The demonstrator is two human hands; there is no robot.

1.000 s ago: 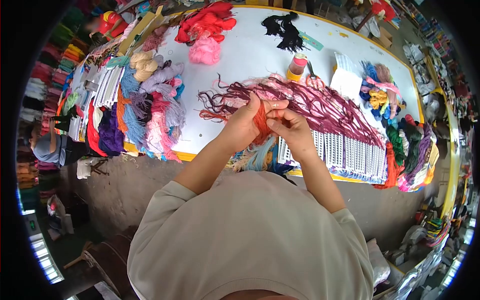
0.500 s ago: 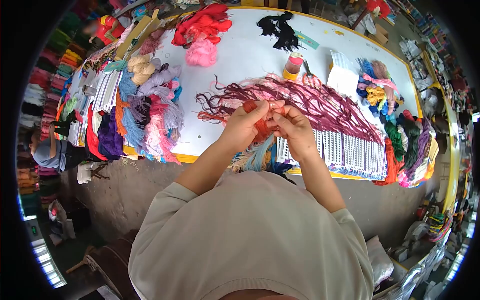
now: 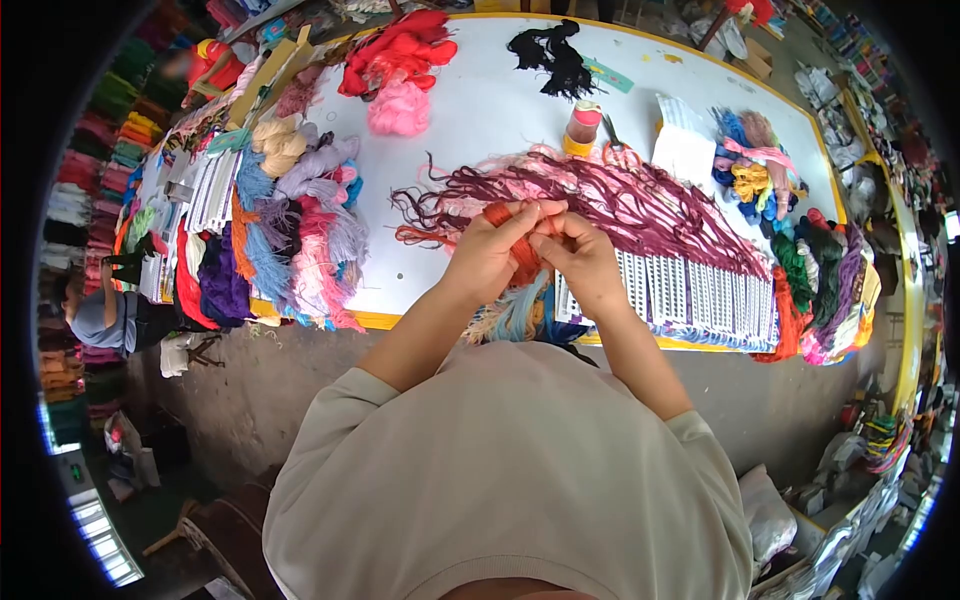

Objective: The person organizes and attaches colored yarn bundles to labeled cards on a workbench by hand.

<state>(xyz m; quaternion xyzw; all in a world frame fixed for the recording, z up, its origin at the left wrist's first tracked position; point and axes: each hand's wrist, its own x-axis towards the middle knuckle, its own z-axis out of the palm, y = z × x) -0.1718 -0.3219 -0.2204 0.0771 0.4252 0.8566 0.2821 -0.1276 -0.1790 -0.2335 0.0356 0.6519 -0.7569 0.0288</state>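
A skein of rust-orange thread (image 3: 524, 262) hangs between my two hands, above the near edge of the table. My left hand (image 3: 490, 248) is closed round its left part, with thread showing over the fingers. Close beside it, my right hand (image 3: 582, 258) pinches the thread, fingertips near those of the left. Beyond the hands, long maroon and pink strands (image 3: 600, 205) lie spread across the table. White punched cards (image 3: 690, 300) stand in a row to the right of my right hand, at the strands' ends. Pale blue and cream thread (image 3: 515, 312) shows below my hands.
Scissors (image 3: 618, 150) lie beside a thread cone (image 3: 583, 128). Black thread (image 3: 552, 58), red thread (image 3: 400, 50) and a pink bundle (image 3: 400, 108) sit farther back. Many-coloured skeins (image 3: 300, 210) cover the table's left; more hang at the right corner (image 3: 825, 285). Two other people are at the left.
My right hand has shifted slightly and its fingers have drawn in closer to my left hand. Both hands stay on the orange thread. The view has tilted a little.
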